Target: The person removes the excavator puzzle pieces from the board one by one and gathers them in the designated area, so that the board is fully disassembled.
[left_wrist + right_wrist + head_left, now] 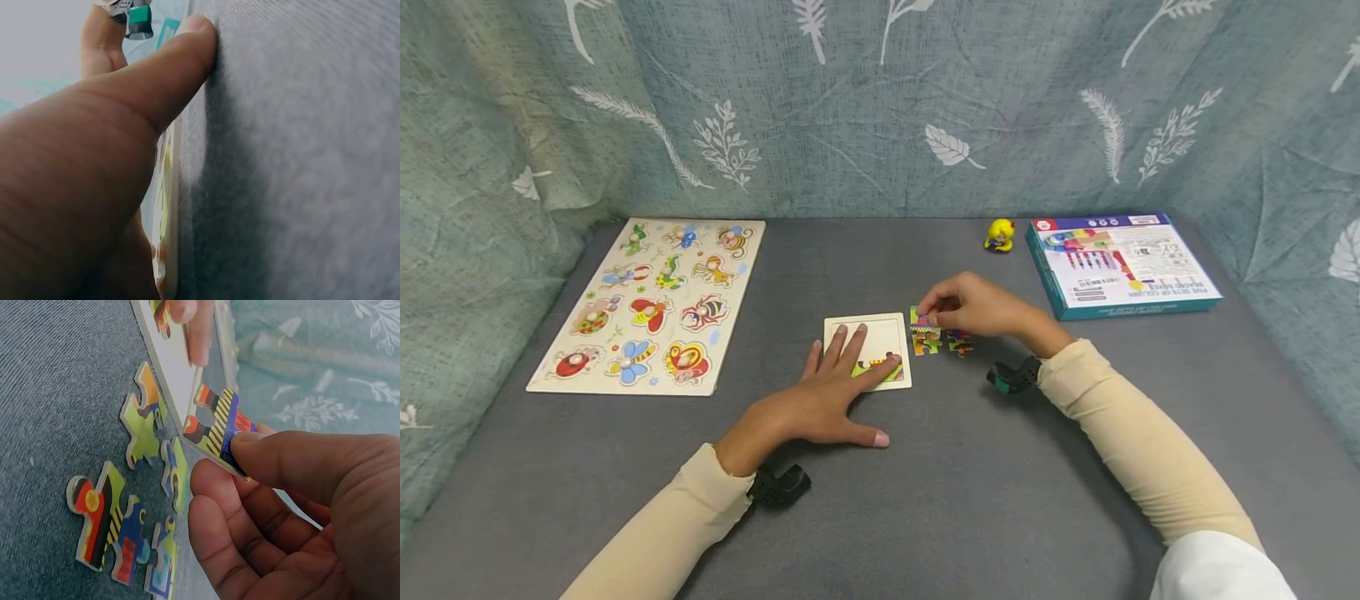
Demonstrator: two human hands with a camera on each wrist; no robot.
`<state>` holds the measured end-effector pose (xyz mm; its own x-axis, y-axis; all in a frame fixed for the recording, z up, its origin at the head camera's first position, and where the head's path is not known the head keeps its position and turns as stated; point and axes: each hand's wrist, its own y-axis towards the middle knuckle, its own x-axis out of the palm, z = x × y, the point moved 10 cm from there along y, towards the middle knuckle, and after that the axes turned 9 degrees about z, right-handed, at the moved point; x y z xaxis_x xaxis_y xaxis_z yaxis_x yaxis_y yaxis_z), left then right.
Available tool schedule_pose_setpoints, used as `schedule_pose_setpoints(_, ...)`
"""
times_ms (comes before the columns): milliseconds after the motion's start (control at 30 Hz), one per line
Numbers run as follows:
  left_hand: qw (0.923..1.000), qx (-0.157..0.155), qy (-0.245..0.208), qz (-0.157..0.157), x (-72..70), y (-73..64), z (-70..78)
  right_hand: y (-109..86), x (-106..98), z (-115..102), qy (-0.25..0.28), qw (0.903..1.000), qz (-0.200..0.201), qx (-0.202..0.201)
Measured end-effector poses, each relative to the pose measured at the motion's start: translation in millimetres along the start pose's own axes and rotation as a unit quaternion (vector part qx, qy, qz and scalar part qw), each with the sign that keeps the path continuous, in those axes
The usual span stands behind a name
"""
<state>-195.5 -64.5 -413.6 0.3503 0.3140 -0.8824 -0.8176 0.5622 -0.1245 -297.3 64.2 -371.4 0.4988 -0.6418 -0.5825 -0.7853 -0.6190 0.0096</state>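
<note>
A person's left hand (820, 408) lies spread across a puzzle tray (883, 337). At the tray's two o'clock, the right hand (977, 307) pinches a jigsaw piece (219, 425); loose pieces (142, 440) lie toward three.

Curtain (865, 125): blue-green, creased, white leaf print; behind and both sides.
Counter (955, 508): dark grey, plain surface.

Beyond and to the right of your right grip (981, 307), the box (1131, 265) reads "FIVE SETS OF COLUMN" in capitals on its top, along the edge nearest you; the line beneath is too blurred to make out. Its side facing you seems to repeat those words. Farther from your grip, small round marks (1102, 222) and fine print are too small to read.
</note>
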Motion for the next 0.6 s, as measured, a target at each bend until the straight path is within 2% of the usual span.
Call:
schedule_pose_setpoints(167, 0.9998, -0.009, -0.008, 0.015, -9.8, -2.6, -8.6, -3.3, -4, 4, 0.002, 0.9999, 0.008, 0.008)
schedule_pose_setpoints(367, 0.9988, -0.035, -0.006, 0.035, -27.0, -9.2, -31.1, -8.5, -9, 10, -0.001, 0.9998, 0.007, 0.016)
schedule_pose_setpoints(600, 0.9968, -0.071, -0.011, 0.035, -35.0, -13.3, -51.8, -15.8, -18, 20, -0.010, 0.9992, 0.013, 0.036)
